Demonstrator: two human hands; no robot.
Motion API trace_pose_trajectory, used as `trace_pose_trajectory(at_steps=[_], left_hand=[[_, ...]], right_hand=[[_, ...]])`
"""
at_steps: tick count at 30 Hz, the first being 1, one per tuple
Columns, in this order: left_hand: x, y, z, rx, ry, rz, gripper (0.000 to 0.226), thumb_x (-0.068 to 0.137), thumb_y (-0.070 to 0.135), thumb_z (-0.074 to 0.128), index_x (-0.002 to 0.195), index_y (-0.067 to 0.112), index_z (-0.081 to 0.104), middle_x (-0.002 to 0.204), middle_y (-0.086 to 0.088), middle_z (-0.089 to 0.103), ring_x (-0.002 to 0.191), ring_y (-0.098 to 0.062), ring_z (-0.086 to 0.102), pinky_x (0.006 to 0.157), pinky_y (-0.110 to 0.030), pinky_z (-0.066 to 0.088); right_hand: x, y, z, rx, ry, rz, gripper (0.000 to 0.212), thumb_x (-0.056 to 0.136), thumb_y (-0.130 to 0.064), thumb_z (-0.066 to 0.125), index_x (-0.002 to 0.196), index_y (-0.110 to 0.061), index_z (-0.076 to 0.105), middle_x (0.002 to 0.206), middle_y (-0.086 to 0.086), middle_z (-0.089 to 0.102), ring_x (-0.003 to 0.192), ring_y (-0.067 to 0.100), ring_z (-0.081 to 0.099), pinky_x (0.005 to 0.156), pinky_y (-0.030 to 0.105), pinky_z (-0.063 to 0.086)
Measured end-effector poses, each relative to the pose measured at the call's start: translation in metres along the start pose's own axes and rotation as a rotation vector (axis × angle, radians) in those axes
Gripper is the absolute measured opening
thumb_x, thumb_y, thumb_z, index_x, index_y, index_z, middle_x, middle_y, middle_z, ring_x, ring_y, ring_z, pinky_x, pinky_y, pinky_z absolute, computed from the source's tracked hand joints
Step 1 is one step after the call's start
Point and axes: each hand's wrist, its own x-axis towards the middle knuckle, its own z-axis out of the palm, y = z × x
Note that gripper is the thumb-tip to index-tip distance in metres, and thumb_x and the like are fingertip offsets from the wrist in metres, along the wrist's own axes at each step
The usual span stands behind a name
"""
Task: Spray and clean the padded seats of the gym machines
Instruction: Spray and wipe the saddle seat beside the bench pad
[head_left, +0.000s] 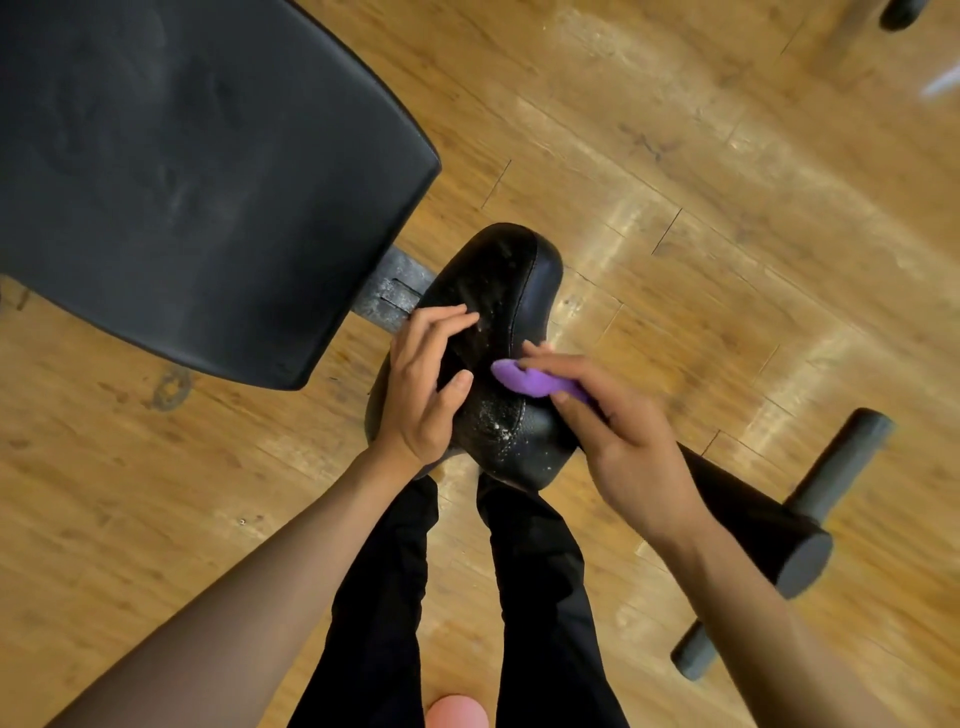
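View from above, looking down at a weight bench on a wooden plank floor (701, 171). A small black padded seat (501, 280) sits in the middle of the view, just in front of the person's legs in black trousers (540, 597). Its leather-like cover has a stitched seam along the top edge and is flecked with white droplets of foam (493, 422), thickest near the front corner. A much larger black back pad (182, 171) fills the upper left, joined to the seat by a scuffed grey metal bracket (390, 296).

The left hand (421, 384) lies flat on the seat's left side, fingers loosely spread and straight, thumb pointing across the top. The right hand (618, 447) curls its fingers and thumb around a folded purple cloth (524, 382), pressing it against the seat's right edge. A black padded roller (769, 535) on a grey crossbar lies to the right, behind the right forearm.
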Motion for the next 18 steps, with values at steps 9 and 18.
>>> trace_pose_trajectory(at_steps=[9,18], left_hand=[[0.000,0.003,0.002,0.023,-0.022,-0.014,0.080,0.098,0.068,0.019,0.134,0.008,0.058,0.134,-0.007,0.053,0.125,-0.021,0.052,0.101,-0.055,0.041],[0.003,0.003,0.001,-0.006,-0.065,-0.010,0.077,0.099,0.067,0.021,0.133,0.007,0.056,0.129,-0.009,0.052,0.125,-0.025,0.052,0.104,-0.055,0.040]], right_hand=[[0.011,-0.015,0.027,-0.342,0.201,-0.090,0.039,0.100,-0.009,0.053,0.135,-0.024,0.062,0.139,-0.010,0.060,0.132,0.003,0.051,0.108,0.034,0.045],[-0.013,-0.012,0.087,-0.407,0.608,-0.043,0.041,0.100,-0.015,0.046,0.139,-0.015,0.058,0.149,0.002,0.051,0.147,0.017,0.034,0.122,0.039,0.027]])
